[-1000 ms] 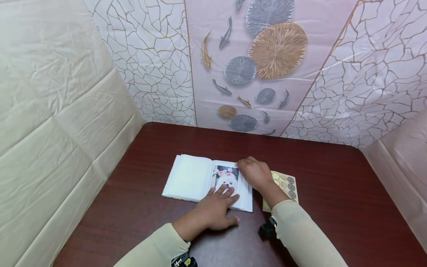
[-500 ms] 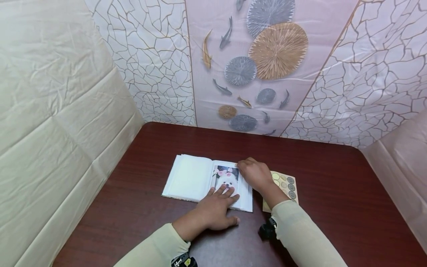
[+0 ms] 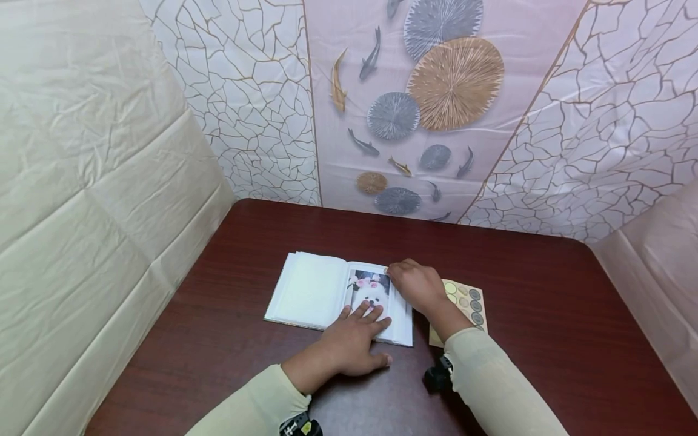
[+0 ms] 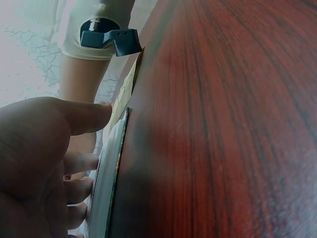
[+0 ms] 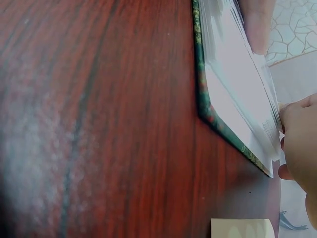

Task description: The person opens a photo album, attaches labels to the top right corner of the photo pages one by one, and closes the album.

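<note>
Pressing looks like the job now. The left hand [image 3: 353, 344] lies wide on the dog picture [image 3: 372, 292], in the open book [image 3: 308, 287]. The right hand [image 3: 417, 284] bunches by its top corner — I can't tell if it pinches anything. Next needs soft, steady pushing.

There's the album [image 3: 334, 293], lying open on the surface [image 3: 218, 339], green patterned cover [image 5: 203, 101] edging out, left page [image 3: 308, 284] plain white! Right page [image 3: 402, 321] carries the photo [image 3: 369, 289]: fluffy white dog, pink flowers on top, lower part covered.
</note>
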`<state>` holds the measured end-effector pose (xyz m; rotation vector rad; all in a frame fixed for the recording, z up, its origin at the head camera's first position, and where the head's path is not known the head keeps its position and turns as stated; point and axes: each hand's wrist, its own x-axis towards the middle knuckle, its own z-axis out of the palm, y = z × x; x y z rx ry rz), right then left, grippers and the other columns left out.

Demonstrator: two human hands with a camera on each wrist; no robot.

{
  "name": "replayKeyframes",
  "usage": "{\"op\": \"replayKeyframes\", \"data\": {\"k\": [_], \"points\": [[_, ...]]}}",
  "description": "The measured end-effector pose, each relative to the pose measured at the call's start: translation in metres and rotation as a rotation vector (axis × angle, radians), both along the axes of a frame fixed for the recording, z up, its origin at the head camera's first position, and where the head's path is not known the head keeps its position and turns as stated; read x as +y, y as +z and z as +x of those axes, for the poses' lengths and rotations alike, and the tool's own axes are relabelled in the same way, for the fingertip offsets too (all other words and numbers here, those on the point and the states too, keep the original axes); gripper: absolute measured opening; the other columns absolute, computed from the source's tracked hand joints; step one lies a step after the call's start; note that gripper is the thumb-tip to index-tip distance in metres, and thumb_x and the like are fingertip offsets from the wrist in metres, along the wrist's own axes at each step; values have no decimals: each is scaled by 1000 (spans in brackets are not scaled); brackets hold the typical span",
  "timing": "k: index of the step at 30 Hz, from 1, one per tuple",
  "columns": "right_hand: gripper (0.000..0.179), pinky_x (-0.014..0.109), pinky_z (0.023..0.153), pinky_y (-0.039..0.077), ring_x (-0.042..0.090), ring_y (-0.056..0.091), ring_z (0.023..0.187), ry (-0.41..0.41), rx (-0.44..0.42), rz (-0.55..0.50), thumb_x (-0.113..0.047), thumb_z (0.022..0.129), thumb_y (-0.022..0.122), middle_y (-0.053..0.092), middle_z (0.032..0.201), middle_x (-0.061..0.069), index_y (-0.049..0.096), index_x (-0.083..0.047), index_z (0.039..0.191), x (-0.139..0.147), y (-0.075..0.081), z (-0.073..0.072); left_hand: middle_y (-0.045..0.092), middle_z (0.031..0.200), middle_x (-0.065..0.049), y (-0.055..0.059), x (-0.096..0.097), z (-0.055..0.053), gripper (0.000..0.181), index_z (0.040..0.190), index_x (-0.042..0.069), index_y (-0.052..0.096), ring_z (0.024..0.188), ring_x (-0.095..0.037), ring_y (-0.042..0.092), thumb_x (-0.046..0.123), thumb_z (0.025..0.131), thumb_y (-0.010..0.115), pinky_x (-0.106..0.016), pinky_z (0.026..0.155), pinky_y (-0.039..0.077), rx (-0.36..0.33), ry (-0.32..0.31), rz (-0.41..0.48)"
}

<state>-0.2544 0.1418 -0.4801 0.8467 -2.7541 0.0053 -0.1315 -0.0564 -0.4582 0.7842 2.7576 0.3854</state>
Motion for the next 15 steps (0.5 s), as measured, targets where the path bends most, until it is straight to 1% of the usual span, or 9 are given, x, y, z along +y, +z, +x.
{"op": "replayKeyframes", "data": {"k": [8,15], "points": [[26,39,80,58,15,63,118,19,-16,30,-25,105,60,71,124,-4,73,-17,127,1,3,1,32,165,-2,0,-1,0,73,157,23,44,154,-27,19,58,95,62,-51,122,20,9,0,4],[27,40,81,58,16,62,120,22,-30,29,-25,104,62,70,127,-3,73,-18,127,2,3,2,31,165,-2,0,-1,-1,73,158,23,43,155,-26,18,57,96,62,-51,122,19,-8,1,3]]}}
